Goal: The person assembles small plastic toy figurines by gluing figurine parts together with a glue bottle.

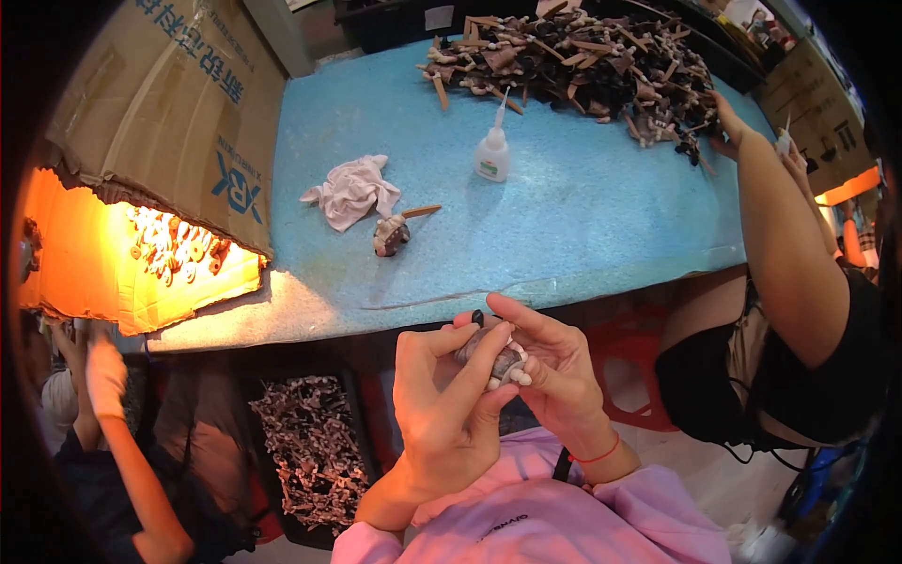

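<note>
Close in front of my chest, my left hand [440,404] and my right hand [564,376] hold one small grey figurine [507,362] between them. Pale round bits show at its lower end and a dark tip at its top. Fingers of both hands are closed round it and hide part of it. On the blue table [583,216] ahead lies another small grey-brown figurine [390,237] with a flat brown stick. Beyond it is a crumpled pale pink cloth [355,193]. A white squeeze bottle [491,155] with a thin nozzle stands upright further back.
A heap of dark figure pieces [573,70] covers the table's far right. At left, a cardboard box [160,103] holds small brightly lit parts [178,246]. A black tray of small parts [315,451] sits lower left. Co-workers' arms show left [141,479] and right [799,254].
</note>
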`<state>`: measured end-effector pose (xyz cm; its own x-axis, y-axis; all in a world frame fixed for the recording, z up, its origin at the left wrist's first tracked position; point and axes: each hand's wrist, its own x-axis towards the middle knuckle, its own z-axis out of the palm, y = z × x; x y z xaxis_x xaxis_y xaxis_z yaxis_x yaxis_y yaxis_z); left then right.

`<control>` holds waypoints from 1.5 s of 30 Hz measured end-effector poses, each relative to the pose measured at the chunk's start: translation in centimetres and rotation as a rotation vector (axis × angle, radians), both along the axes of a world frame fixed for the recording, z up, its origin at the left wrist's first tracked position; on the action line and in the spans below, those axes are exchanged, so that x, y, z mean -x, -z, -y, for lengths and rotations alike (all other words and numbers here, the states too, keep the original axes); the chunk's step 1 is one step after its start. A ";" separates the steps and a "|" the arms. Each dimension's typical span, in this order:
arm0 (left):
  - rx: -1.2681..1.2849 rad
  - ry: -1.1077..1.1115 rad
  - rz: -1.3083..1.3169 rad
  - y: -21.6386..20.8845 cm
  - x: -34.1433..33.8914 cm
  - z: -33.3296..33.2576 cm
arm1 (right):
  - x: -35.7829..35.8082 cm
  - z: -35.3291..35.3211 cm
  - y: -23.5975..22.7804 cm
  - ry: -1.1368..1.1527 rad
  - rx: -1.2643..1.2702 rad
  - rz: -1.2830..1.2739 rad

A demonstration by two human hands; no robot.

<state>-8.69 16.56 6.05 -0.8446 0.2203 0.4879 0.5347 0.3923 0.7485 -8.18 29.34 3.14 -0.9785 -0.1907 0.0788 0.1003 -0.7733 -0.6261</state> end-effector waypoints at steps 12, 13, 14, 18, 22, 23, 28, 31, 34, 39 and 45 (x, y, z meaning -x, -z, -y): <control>-0.084 0.000 -0.009 0.5 -0.1 0.5 | 0.2 0.2 -0.2 0.027 -0.123 -0.082; -0.091 0.002 0.030 0.5 -0.1 0.6 | 0.2 0.2 -0.4 0.023 -0.135 -0.068; -0.087 0.001 0.028 0.4 -0.1 0.6 | 0.2 0.2 -0.5 0.018 -0.146 -0.055; -0.165 -0.040 0.066 0.7 -0.1 0.5 | 0.4 0.2 -0.6 0.001 -0.175 -0.060; -0.190 -0.052 0.100 0.8 -0.1 0.5 | 0.7 0.1 -0.4 -0.007 -0.190 -0.070; -0.189 -0.052 0.100 0.8 -0.1 0.5 | 0.7 0.1 -0.4 -0.008 -0.195 -0.072; -0.178 -0.066 0.118 1.1 -0.2 0.9 | 0.9 0.3 -0.4 -0.008 -0.231 -0.078; -0.203 0.034 0.103 1.8 0.1 1.9 | 1.0 0.6 -0.8 0.004 -0.293 -0.056; -0.391 0.069 0.198 2.3 -0.2 2.0 | 1.2 0.4 -1.1 0.055 -0.559 -0.140; -0.917 0.164 0.603 1.3 -0.6 1.8 | 1.3 0.0 -1.5 0.269 -0.858 -0.382; -1.772 0.527 1.190 1.3 -0.4 2.3 | 1.1 0.3 -2.2 0.423 -0.844 -0.330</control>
